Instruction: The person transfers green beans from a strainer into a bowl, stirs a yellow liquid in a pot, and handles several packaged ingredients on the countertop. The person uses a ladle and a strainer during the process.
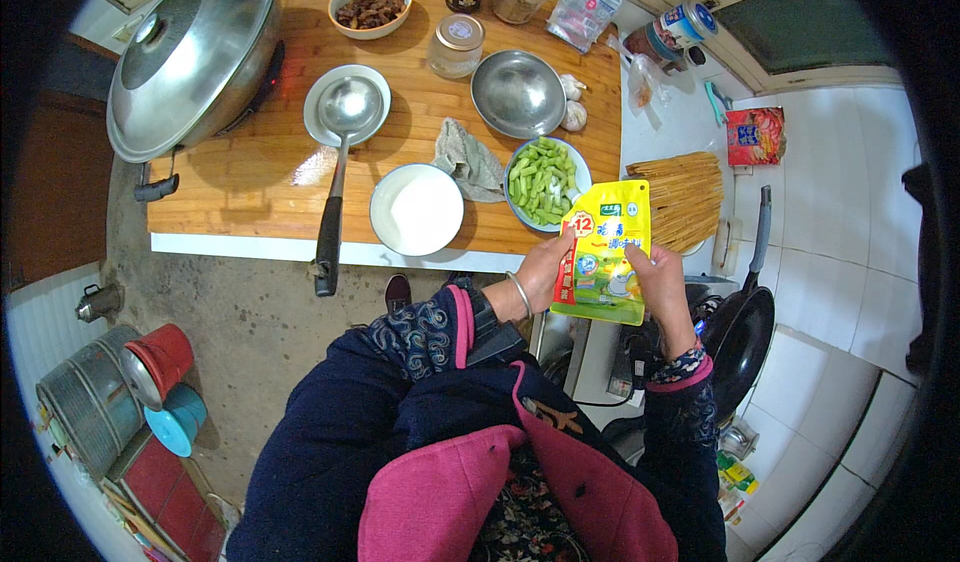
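Observation:
Both my hands hold a yellow and green seasoning pouch (600, 284) in front of me. My left hand (538, 273) grips its left edge, and my right hand (664, 284) pinches the right edge. Just beyond the pouch, which partly overlaps it, a bowl of chopped green vegetable (540, 179) has a little white powder on top. Left of that bowl stands a bowl of white powder (417, 209), with a crumpled grey cloth (469, 158) behind it. A metal ladle (341, 164) rests across a white bowl (311, 116).
A lidded wok (195, 59) stands at the left of the wooden board (247, 209). Toward the back are a bowl of dark food (370, 7), glass jars (456, 44), a metal bowl (519, 93) and garlic (574, 116). Bundled thin sticks (679, 198) and a black pan (739, 344) are at right.

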`<action>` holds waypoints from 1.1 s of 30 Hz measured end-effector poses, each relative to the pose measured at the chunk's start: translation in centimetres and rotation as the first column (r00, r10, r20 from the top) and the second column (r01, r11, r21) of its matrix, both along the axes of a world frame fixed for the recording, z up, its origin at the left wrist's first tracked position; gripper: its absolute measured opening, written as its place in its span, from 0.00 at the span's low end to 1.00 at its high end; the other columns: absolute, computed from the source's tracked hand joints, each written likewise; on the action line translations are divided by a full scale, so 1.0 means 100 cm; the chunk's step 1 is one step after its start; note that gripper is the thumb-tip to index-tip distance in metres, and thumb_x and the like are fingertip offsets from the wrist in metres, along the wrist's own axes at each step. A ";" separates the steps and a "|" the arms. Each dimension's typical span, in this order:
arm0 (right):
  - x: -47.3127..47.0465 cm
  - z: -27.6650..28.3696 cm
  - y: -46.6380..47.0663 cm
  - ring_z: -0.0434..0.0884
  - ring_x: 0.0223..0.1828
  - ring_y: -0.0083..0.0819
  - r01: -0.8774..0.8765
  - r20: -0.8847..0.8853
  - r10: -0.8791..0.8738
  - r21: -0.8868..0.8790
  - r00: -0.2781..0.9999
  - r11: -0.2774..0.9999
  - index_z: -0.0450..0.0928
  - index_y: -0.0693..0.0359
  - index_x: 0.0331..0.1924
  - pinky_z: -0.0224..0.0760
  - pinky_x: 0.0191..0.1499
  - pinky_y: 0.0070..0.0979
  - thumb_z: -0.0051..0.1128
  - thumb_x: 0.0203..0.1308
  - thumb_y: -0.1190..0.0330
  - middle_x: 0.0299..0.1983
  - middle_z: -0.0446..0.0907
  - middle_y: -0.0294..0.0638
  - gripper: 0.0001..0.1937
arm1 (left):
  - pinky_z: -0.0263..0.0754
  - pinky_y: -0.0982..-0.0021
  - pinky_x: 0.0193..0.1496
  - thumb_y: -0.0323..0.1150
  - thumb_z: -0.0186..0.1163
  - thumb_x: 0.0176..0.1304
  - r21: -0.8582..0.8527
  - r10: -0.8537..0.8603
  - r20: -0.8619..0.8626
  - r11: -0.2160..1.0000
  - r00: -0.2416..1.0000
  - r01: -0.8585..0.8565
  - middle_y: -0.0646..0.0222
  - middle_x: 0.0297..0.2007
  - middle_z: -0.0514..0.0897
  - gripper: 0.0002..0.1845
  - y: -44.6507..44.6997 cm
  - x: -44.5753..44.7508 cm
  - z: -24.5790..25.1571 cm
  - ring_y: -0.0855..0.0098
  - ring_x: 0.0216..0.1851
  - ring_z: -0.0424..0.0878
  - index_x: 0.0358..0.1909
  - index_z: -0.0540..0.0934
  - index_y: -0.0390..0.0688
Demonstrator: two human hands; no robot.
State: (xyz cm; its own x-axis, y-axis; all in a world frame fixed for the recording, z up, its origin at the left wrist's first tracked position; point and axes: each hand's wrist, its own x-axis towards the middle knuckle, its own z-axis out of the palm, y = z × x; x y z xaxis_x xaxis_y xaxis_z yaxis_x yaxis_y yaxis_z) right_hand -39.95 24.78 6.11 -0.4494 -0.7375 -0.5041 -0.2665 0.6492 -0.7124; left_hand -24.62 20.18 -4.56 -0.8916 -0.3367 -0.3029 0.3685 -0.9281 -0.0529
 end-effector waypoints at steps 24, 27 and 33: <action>-0.005 -0.006 0.006 0.78 0.25 0.18 -0.029 0.000 0.029 0.017 1.000 0.999 0.81 0.71 0.36 0.71 0.29 0.18 0.53 0.62 0.68 0.29 0.83 0.38 0.11 | 0.74 0.59 0.53 0.43 0.46 0.70 -0.015 -0.034 0.053 0.999 0.998 0.035 0.57 0.52 0.77 0.22 0.002 0.002 0.002 0.63 0.49 0.78 0.57 0.67 0.37; -0.006 -0.006 0.005 0.78 0.26 0.18 -0.036 0.009 0.036 0.019 0.999 0.999 0.81 0.71 0.37 0.71 0.29 0.18 0.53 0.62 0.68 0.29 0.83 0.38 0.12 | 0.74 0.59 0.53 0.43 0.46 0.70 -0.014 -0.038 0.050 0.999 0.998 0.039 0.58 0.52 0.77 0.22 0.001 0.002 0.003 0.63 0.49 0.78 0.57 0.67 0.38; -0.005 -0.007 0.004 0.78 0.26 0.18 -0.031 -0.001 0.031 0.025 1.000 0.999 0.81 0.71 0.37 0.71 0.29 0.18 0.53 0.62 0.69 0.29 0.83 0.38 0.11 | 0.75 0.59 0.53 0.44 0.46 0.70 0.007 -0.049 0.062 0.999 0.997 0.049 0.58 0.52 0.77 0.22 0.000 0.003 0.004 0.63 0.49 0.79 0.58 0.66 0.39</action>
State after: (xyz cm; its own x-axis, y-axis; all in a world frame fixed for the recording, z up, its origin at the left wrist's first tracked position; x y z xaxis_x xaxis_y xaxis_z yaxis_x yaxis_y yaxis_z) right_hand -40.45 25.22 5.40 -0.4273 -0.7385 -0.5216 -0.2880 0.6580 -0.6958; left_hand -24.31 20.15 -4.19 -0.8861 -0.2915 -0.3603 0.3255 -0.9449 -0.0360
